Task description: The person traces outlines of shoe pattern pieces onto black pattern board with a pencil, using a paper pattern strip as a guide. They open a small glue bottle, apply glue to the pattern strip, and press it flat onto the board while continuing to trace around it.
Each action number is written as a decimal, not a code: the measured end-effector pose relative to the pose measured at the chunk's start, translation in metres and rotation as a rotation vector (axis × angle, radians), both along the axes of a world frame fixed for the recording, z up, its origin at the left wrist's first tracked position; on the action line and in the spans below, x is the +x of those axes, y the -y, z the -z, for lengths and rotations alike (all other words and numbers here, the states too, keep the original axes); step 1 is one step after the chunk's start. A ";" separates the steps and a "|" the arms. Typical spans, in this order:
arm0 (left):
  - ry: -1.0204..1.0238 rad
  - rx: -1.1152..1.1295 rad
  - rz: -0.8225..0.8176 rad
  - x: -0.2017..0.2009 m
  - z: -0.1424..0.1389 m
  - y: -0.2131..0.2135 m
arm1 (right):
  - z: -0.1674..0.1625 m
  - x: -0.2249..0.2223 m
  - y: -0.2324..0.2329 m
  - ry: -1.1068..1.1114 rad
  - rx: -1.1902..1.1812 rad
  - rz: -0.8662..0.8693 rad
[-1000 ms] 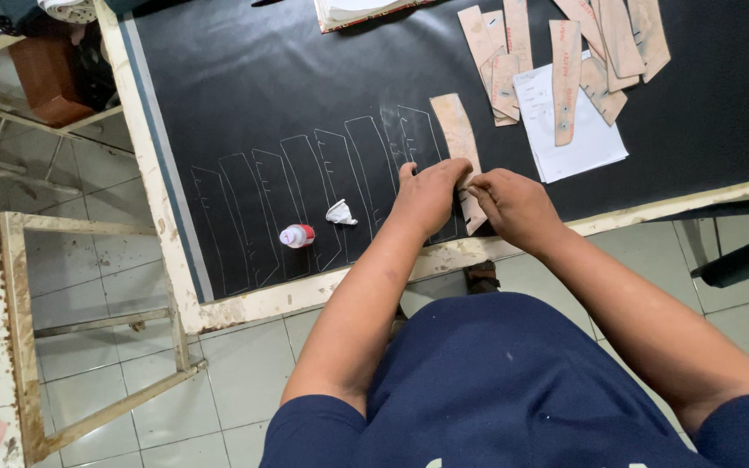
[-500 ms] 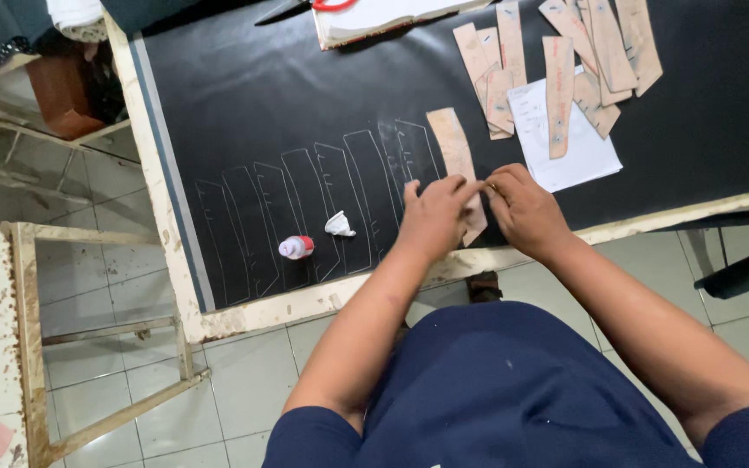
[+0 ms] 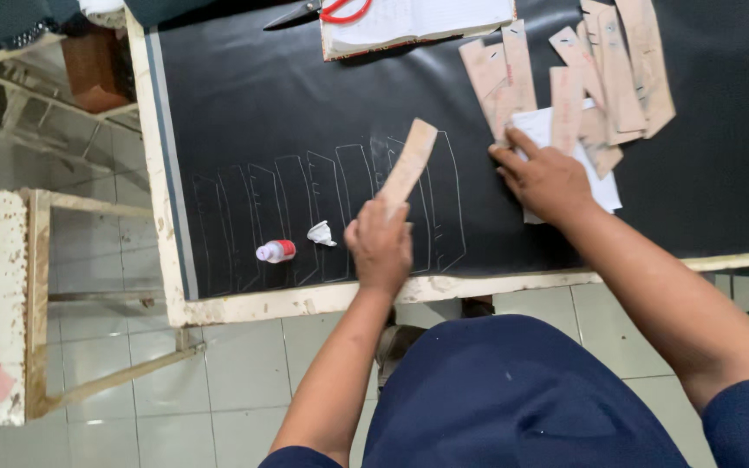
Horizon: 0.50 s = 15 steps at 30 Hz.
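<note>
L hand [image 3: 381, 247]: clamped on lower end of tan card strip [image 3: 408, 162], fingers curled round it; strip tilted up-right, upper end lifted over chalk outlines.
R hand [image 3: 546, 178]: fingers spread, flat, pressing on white paper sheet [image 3: 602, 188] at edge of strip pile; grips nothing.
Hands: well apart, L near front edge of surface, R further back-right.
Tan card strip: long, narrow, angled tip; held above black sheet, over rightmost outlines.
Black sheet [image 3: 288, 104]: covers most of surface; grey band along its left edge.
Chalk outlines [image 3: 305, 217]: row of narrow upright shapes drawn side by side on black sheet, from left part to just right of L hand.
Strip pile [image 3: 600, 78]: many tan strips like the held one, overlapping, back-right, partly on white paper.
Small bottle [image 3: 276, 251]: white w/ red cap, lying on side on black sheet, left of L hand.
Crumpled white scrap [image 3: 320, 233]: just right of bottle, near L hand, not touching it.
Notebook [image 3: 418, 22]: open, at back edge; scissors w/ red handles [image 3: 331, 10] on its left part.
Surface [image 3: 305, 302]: worn pale wooden rim showing along front & left.
Floor: pale tiles below; wooden frame [image 3: 36, 295] at left.
</note>
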<state>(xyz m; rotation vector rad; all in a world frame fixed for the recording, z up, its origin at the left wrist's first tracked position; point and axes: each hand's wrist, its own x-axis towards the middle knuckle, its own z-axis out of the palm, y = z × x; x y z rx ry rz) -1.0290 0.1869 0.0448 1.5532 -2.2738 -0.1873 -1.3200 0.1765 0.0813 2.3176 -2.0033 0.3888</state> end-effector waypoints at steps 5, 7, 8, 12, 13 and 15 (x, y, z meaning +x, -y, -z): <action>-0.152 0.006 -0.255 -0.004 -0.005 0.008 | -0.002 -0.054 0.005 -0.007 -0.012 0.071; -0.148 0.062 -0.344 -0.011 -0.005 0.014 | -0.006 -0.067 0.006 -0.017 -0.024 0.081; -0.146 0.090 -0.386 -0.014 -0.006 0.018 | -0.008 -0.071 0.006 -0.023 -0.030 0.090; -0.356 0.252 -0.471 -0.010 -0.018 0.040 | -0.011 -0.071 -0.007 0.098 -0.068 0.069; -0.435 0.334 -0.483 -0.008 -0.023 0.045 | -0.010 -0.067 -0.013 0.191 -0.087 0.070; -0.554 0.425 -0.402 -0.010 -0.035 0.046 | -0.004 -0.060 -0.025 0.540 0.035 0.167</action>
